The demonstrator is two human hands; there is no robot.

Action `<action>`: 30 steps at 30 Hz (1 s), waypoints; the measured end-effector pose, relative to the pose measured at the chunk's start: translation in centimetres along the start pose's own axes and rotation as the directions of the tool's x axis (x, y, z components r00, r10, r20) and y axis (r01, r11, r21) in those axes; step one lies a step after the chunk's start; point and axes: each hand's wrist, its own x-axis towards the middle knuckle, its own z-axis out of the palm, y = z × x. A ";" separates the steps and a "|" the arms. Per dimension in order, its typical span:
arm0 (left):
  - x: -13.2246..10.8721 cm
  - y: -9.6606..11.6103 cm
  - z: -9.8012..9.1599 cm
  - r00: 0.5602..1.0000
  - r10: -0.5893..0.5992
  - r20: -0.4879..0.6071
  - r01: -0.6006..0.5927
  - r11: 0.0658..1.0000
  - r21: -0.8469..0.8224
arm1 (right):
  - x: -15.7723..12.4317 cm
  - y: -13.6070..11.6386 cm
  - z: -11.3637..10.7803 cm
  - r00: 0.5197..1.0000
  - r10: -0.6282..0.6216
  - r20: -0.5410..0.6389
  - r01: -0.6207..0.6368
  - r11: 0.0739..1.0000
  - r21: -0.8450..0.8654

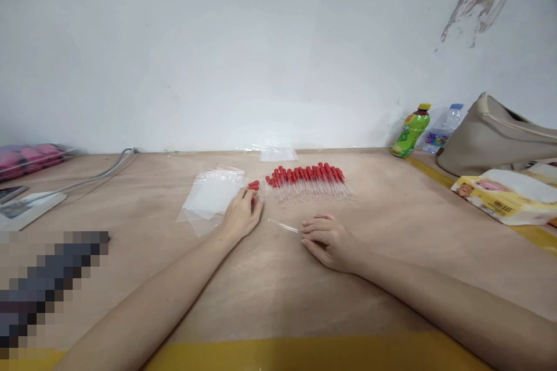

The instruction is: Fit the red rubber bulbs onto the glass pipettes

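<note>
Under the fingers of my left hand point(243, 214) shows a bit of red, apparently a rubber bulb held in the bent fingers. Just beyond its fingertips lie a few loose red rubber bulbs point(253, 184). A thin clear glass dropper tube point(284, 225) runs leftward from the fingertips of my right hand point(326, 240), which are closed at its end; the exact grip is partly hidden. Behind both hands, a row of glass droppers with red bulbs point(307, 177) lies side by side, tips toward me. Beside my left hand rests a stack of clear plastic bags point(211, 194).
A green drink bottle point(411, 132), a clear water bottle point(444, 130), a beige bag point(491, 133) and a yellow tissue pack point(500, 197) stand at right. Pink items point(32, 157) and a grey cable point(98, 175) lie at left. Another plastic bag point(278, 155) lies by the wall.
</note>
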 end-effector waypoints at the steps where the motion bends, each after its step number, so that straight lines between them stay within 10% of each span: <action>1: 0.1 -0.1 0.1 1.000 -0.010 -0.012 0.010 1.000 -0.001 | -0.3 0.1 -0.3 0.999 0.026 -0.024 -0.026 1.000 -0.009; 15: -0.6 1.4 0.1 0.981 0.069 -0.182 -0.129 0.930 -0.344 | 0.9 1.0 -0.1 0.999 0.016 0.033 -0.017 0.999 0.030; 30: -1.8 3.2 -1.0 0.973 0.232 0.012 -0.217 0.925 -0.312 | 0.5 2.0 -1.9 0.989 0.132 0.073 -0.134 0.991 0.020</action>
